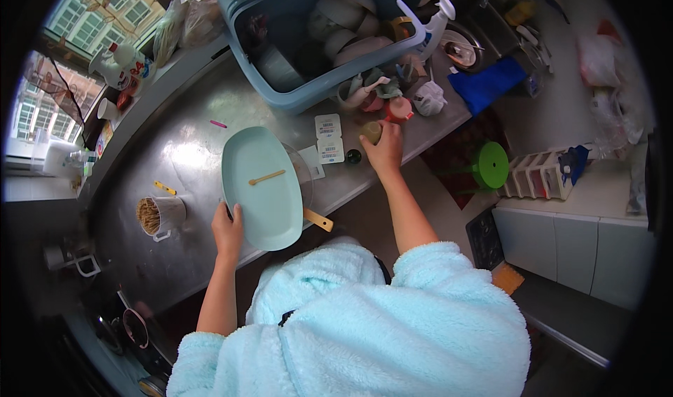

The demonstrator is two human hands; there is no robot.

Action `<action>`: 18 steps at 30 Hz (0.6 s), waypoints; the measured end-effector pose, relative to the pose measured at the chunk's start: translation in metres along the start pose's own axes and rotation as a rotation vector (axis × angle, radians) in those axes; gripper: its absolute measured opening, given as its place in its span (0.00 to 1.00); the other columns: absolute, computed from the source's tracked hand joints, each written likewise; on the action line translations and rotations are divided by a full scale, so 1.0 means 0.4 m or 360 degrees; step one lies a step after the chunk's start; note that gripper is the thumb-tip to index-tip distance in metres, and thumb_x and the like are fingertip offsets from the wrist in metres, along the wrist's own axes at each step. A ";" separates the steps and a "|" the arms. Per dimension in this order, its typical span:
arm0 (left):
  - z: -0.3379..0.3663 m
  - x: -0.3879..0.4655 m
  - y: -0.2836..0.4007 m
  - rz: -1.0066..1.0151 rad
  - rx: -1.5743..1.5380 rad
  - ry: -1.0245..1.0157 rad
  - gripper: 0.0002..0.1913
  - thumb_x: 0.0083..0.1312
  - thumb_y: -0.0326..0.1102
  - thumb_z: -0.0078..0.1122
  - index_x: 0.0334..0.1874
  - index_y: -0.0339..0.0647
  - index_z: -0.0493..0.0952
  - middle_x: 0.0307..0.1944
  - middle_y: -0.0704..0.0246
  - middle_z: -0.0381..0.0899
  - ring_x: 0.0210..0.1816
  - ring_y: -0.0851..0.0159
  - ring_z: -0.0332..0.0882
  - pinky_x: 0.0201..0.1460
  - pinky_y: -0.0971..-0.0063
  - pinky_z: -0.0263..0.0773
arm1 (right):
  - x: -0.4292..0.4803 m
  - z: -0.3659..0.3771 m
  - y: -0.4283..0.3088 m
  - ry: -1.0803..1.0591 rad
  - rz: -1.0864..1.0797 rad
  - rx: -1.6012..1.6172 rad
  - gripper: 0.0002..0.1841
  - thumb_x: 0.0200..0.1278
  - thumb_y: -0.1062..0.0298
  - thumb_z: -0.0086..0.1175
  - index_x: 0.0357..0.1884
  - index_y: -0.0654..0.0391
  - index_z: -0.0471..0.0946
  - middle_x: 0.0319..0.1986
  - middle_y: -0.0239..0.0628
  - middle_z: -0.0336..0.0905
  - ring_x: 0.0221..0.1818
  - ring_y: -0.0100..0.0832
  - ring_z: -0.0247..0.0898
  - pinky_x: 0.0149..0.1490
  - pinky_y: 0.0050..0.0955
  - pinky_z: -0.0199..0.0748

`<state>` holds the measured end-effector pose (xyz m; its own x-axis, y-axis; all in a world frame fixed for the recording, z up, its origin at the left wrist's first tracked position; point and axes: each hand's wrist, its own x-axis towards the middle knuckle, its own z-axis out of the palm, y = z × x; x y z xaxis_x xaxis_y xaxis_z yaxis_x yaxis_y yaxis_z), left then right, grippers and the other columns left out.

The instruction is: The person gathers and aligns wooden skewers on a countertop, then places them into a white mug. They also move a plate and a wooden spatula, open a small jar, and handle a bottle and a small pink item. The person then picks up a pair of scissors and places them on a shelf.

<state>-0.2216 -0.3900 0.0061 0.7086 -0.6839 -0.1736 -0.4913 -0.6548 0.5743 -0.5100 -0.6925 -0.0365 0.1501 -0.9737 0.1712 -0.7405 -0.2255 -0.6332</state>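
Observation:
My left hand [228, 231] grips the left rim of a pale green oval plate [263, 202], thumb on top. A small wooden stick with a rounded end [267, 177] lies on the plate. Partly hidden beneath the plate is a clear round thing [302, 171], and a wooden handle [318, 220] sticks out at the lower right. My right hand [385, 147] has its fingers around a small yellowish rounded container [371, 132]. Just left of that hand stands a dark green round object [354, 156]. Beside it lies a white two-part packet [329, 139] bearing writing.
A large blue tub [284, 100] with bowls stands at the back of the metal counter [200, 260]. Right of it are a red-and-white bottle [398, 110] and a spray bottle [437, 23]. A clear cup of thin sticks [169, 215] stands left; a green stool [491, 165] is right.

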 end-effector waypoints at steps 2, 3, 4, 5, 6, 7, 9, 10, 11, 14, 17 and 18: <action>-0.005 -0.007 0.014 0.0124 -0.0066 0.0218 0.15 0.71 0.34 0.60 0.54 0.33 0.75 0.39 0.59 0.76 0.35 0.62 0.73 0.40 0.68 0.70 | -0.009 -0.014 0.007 0.0019 -0.0063 0.0026 0.31 0.51 0.60 0.73 0.55 0.59 0.72 0.51 0.46 0.73 0.56 0.51 0.71 0.59 0.45 0.72; -0.007 -0.012 0.027 0.0125 -0.0116 0.0279 0.17 0.71 0.33 0.60 0.57 0.33 0.74 0.42 0.59 0.76 0.37 0.62 0.73 0.41 0.69 0.71 | -0.020 -0.027 0.007 0.0106 -0.0042 0.0140 0.30 0.53 0.60 0.73 0.54 0.60 0.72 0.49 0.47 0.74 0.55 0.51 0.71 0.59 0.44 0.72; -0.020 -0.015 0.043 0.0252 -0.0045 0.0355 0.19 0.70 0.33 0.61 0.60 0.33 0.73 0.45 0.59 0.75 0.38 0.63 0.73 0.42 0.69 0.71 | -0.030 -0.049 0.004 0.0179 0.0008 0.0238 0.29 0.54 0.60 0.72 0.54 0.60 0.72 0.48 0.47 0.75 0.53 0.50 0.72 0.58 0.43 0.72; -0.042 -0.019 0.061 0.0324 0.0006 0.0386 0.21 0.69 0.32 0.62 0.62 0.33 0.72 0.48 0.59 0.74 0.40 0.63 0.73 0.42 0.70 0.71 | -0.041 -0.073 -0.005 0.0235 0.0112 0.0343 0.28 0.55 0.59 0.72 0.53 0.61 0.72 0.46 0.47 0.76 0.52 0.50 0.73 0.58 0.42 0.72; -0.061 -0.025 0.086 0.0387 0.0039 0.0408 0.23 0.69 0.31 0.62 0.64 0.33 0.70 0.50 0.59 0.73 0.41 0.64 0.73 0.43 0.70 0.71 | -0.054 -0.103 -0.020 0.0272 0.0205 0.0664 0.23 0.63 0.59 0.67 0.52 0.61 0.72 0.45 0.43 0.77 0.48 0.40 0.76 0.55 0.35 0.74; -0.071 -0.029 0.119 0.0423 -0.0164 0.0248 0.24 0.68 0.31 0.63 0.65 0.33 0.70 0.51 0.59 0.74 0.43 0.64 0.74 0.45 0.70 0.72 | -0.074 -0.133 -0.041 0.0245 0.0236 0.1017 0.22 0.65 0.59 0.66 0.52 0.61 0.72 0.44 0.41 0.77 0.47 0.35 0.76 0.53 0.32 0.74; -0.082 -0.028 0.200 0.0501 -0.0604 -0.0063 0.26 0.67 0.31 0.65 0.66 0.33 0.69 0.52 0.59 0.75 0.47 0.63 0.76 0.48 0.70 0.74 | -0.119 -0.177 -0.110 0.0138 0.0405 0.1749 0.19 0.68 0.60 0.63 0.52 0.60 0.71 0.44 0.37 0.77 0.45 0.27 0.75 0.51 0.27 0.74; -0.074 -0.036 0.247 0.0553 -0.0781 -0.0245 0.29 0.64 0.32 0.68 0.67 0.33 0.68 0.55 0.59 0.75 0.51 0.63 0.77 0.51 0.70 0.75 | -0.144 -0.188 -0.151 -0.0058 0.0454 0.1708 0.19 0.69 0.60 0.62 0.52 0.59 0.71 0.43 0.35 0.76 0.45 0.24 0.74 0.51 0.25 0.74; -0.062 -0.049 0.293 0.0624 -0.0969 -0.0419 0.32 0.62 0.33 0.71 0.67 0.33 0.67 0.58 0.59 0.75 0.55 0.62 0.77 0.54 0.70 0.75 | -0.170 -0.199 -0.190 -0.0352 0.0237 0.1742 0.18 0.69 0.59 0.62 0.53 0.58 0.71 0.42 0.32 0.75 0.44 0.22 0.73 0.50 0.24 0.74; -0.057 -0.074 0.377 0.1080 -0.0526 -0.0454 0.40 0.55 0.44 0.79 0.65 0.31 0.69 0.57 0.54 0.77 0.54 0.58 0.80 0.54 0.67 0.76 | -0.263 -0.174 -0.316 -0.0653 -0.0070 0.1474 0.23 0.70 0.54 0.61 0.56 0.59 0.70 0.42 0.33 0.75 0.45 0.25 0.73 0.51 0.25 0.74; -0.083 -0.077 0.395 0.0513 -0.0533 -0.0885 0.36 0.56 0.47 0.78 0.59 0.28 0.73 0.45 0.53 0.82 0.47 0.57 0.82 0.50 0.65 0.77 | -0.311 -0.141 -0.385 -0.0636 0.0043 0.1603 0.21 0.74 0.53 0.56 0.56 0.59 0.68 0.43 0.34 0.75 0.45 0.26 0.72 0.52 0.26 0.73; -0.093 -0.076 0.394 0.0456 -0.0566 -0.0945 0.35 0.57 0.48 0.78 0.57 0.27 0.73 0.42 0.54 0.82 0.45 0.58 0.82 0.48 0.66 0.77 | -0.320 -0.129 -0.397 -0.0621 0.0160 0.1684 0.21 0.75 0.53 0.54 0.56 0.59 0.68 0.44 0.35 0.75 0.45 0.26 0.72 0.53 0.27 0.73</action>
<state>-0.3018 -0.4605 0.1317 0.1356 -0.9365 -0.3233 -0.3505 -0.3505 0.8685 -0.4455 -0.5305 0.0812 0.4526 -0.8905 -0.0463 0.1381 0.1213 -0.9830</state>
